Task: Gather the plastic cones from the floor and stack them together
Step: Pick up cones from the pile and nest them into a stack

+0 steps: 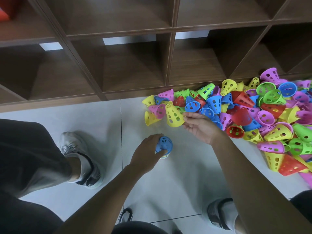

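Your right hand (199, 126) loose, palm up, fingertips touching yellow cone (173, 116) at pile's near-left edge; cone tipped, narrow end up-left. Left hand (146, 152) gripping blue-topped stack (164, 146), well left of pile.

Cone pile (253, 114) runs off the right edge, blurred.

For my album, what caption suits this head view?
Left hand grips a blue-topped stack; open right hand reaches a yellow cone.
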Available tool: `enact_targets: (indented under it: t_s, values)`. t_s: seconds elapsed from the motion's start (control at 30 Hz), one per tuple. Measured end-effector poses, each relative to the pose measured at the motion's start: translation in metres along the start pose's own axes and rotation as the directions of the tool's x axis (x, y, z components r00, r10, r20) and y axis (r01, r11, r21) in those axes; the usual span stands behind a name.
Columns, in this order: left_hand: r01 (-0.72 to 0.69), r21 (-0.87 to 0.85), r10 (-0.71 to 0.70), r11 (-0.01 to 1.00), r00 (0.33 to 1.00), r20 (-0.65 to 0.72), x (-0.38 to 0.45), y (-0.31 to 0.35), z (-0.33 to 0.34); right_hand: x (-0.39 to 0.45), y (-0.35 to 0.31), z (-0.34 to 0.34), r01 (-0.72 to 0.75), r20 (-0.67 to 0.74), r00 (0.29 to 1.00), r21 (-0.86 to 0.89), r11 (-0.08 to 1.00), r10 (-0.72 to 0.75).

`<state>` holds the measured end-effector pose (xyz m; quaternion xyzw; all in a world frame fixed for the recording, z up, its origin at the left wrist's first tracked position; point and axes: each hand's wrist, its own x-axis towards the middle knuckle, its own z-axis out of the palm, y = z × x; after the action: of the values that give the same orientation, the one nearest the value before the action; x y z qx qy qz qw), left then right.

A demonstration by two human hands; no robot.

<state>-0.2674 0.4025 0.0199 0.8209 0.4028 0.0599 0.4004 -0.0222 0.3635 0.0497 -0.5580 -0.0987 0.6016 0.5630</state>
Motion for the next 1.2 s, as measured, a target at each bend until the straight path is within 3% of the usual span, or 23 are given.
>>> enact_targets:
  t_s: [0.13, 0.23, 0.37, 0.47, 0.57, 0.7, 0.83, 0.9, 1.0, 1.2]
  values:
    - [0.094, -0.212, -0.086, 0.973, 0.995, 0.044, 0.007, 0.01, -0.015, -0.006, -0.009, 0.01, 0.007, 0.105, 0.994, -0.002, 1.0, -0.007]
    - [0.083, -0.412, -0.119, 0.907, 0.991, -0.061, 0.014, 0.023, -0.024, -0.01, -0.014, 0.018, -0.003, 0.202, 0.979, -0.063, 0.998, 0.016]
    - [-0.007, -0.49, -0.082, 0.872, 0.984, -0.161, 0.019, 0.038, -0.032, -0.011, -0.016, 0.029, -0.026, 0.324, 0.944, -0.105, 0.994, 0.059]
    - [-0.007, -0.543, -0.119, 0.84, 0.973, -0.197, 0.02, 0.042, -0.035, -0.011, -0.013, 0.033, -0.037, 0.34, 0.938, -0.107, 0.994, 0.071]
    - [0.004, -0.514, -0.116, 0.858, 0.975, -0.188, 0.018, 0.04, -0.036, -0.007, -0.009, 0.025, -0.047, 0.279, 0.957, -0.131, 0.99, 0.083]
    - [0.014, -0.457, -0.107, 0.889, 0.978, -0.179, 0.011, 0.038, -0.034, 0.013, 0.006, 0.0, -0.047, -0.114, 0.993, -0.319, 0.946, 0.011]
    - [-0.046, -0.332, -0.012, 0.942, 0.985, -0.17, 0.004, 0.036, -0.029, 0.026, 0.025, -0.035, -0.086, -0.427, 0.874, -0.605, 0.792, -0.231]
    - [-0.04, -0.226, 0.008, 0.973, 0.99, -0.137, 0.001, 0.032, -0.024, 0.024, 0.03, -0.046, -0.094, -0.451, 0.855, -0.622, 0.777, -0.257]
    - [0.02, -0.027, -0.022, 0.999, 0.999, -0.046, -0.001, 0.024, -0.018, 0.022, 0.032, -0.051, -0.088, -0.401, 0.891, -0.612, 0.786, -0.213]
    - [0.021, 0.036, -0.021, 0.999, 1.0, -0.001, -0.006, 0.015, -0.015, 0.023, 0.029, -0.056, -0.129, -0.344, 0.933, -0.592, 0.796, -0.105]
